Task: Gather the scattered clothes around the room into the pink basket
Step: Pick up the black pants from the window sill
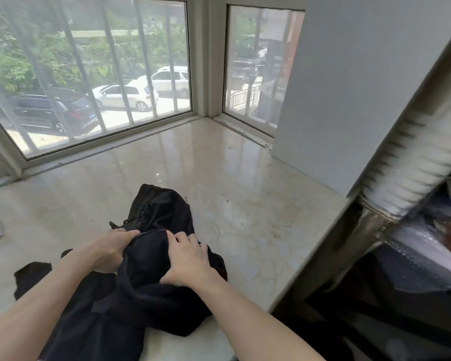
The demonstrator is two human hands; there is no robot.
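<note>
While lying on marble ledge (245, 183), dark garment (156, 287), gripped by left hand (110, 250), right hand (188, 259).

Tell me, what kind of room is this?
Probably a bay-window ledge in a home, upstairs or raised. Barred windows meet at a corner above a polished stone sill, parked cars sit below outside, and both hands gather dark clothes.

I have one view only, a wide-angle head camera looking forward and steeply down, close over my left hand (112, 252) and right hand (186, 260). Beyond them lies the glossy cream marble ledge (245, 194), then the barred corner windows (89, 74).
</note>
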